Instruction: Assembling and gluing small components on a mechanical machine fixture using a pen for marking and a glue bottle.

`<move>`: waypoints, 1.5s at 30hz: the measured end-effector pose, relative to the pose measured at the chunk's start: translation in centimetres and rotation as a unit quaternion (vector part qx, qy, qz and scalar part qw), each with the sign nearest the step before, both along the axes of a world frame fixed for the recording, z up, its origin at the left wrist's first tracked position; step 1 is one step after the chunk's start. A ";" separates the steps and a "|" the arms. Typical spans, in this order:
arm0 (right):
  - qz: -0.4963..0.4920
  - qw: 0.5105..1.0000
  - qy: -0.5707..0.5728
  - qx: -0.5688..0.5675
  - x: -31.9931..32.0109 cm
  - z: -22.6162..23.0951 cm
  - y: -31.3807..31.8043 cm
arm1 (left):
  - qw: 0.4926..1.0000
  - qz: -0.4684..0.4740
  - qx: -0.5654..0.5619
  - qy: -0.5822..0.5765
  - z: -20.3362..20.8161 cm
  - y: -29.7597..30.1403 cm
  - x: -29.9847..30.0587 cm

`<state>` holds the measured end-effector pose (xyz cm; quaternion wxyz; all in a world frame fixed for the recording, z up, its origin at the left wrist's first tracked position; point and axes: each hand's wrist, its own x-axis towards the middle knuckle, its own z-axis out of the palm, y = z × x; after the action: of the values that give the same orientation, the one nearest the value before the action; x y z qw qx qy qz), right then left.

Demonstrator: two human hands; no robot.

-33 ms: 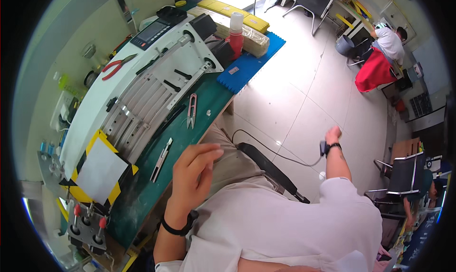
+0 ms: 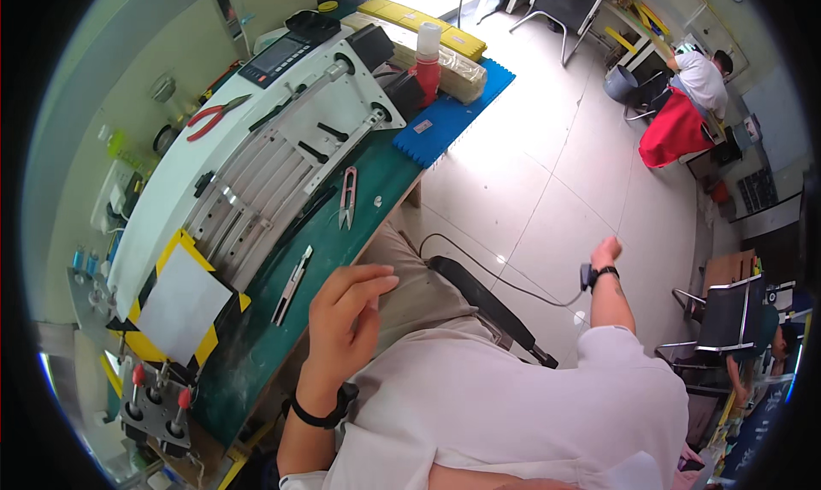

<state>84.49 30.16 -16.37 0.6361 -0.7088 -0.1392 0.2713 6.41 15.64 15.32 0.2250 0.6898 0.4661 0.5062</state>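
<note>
My left hand (image 2: 349, 315) hovers by the front edge of the green workbench (image 2: 376, 169), fingers loosely bent and apart, with nothing in them. Closest to it on the bench lies a utility knife (image 2: 292, 286) with a silver and dark body. Farther along are pink-handled thread snips (image 2: 348, 197), their blades pointing toward me. Off to the right, above the tiled floor, my right hand (image 2: 607, 250) is curled into a fist, and no object shows in it. Black bands circle both wrists; a dark box with a cable sits at the right one.
A white machine (image 2: 171, 182) with metal rails fills the bench's back; red-handled pliers (image 2: 218, 118) rest on it. A red bottle (image 2: 426, 67) stands near a blue mat (image 2: 453, 118). A dark chair armrest (image 2: 487, 306) is beside my legs. Another person (image 2: 701, 84) sits far right.
My right hand has dropped slightly and shifted a little to the right. My left hand keeps nearly the same pose. The whole view has moved very slightly.
</note>
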 end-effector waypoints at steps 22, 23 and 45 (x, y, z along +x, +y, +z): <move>0.678 0.621 -0.254 0.301 -64.0 31.1 -6.7 | 0.931 0.153 -0.158 -0.291 -1.0 -1.5 -1.4; 0.655 0.628 -0.273 0.318 -64.3 31.1 -6.6 | 0.925 0.156 -0.154 -0.310 -1.1 -1.4 -1.4; 0.537 0.655 -0.312 0.430 -68.2 34.4 -4.2 | 0.893 0.129 -0.120 -0.414 2.9 1.2 -2.3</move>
<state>16.26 25.97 18.01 0.5324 -0.2000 -0.7871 0.2387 4.11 16.84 18.22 0.4112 0.3192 0.4728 0.7110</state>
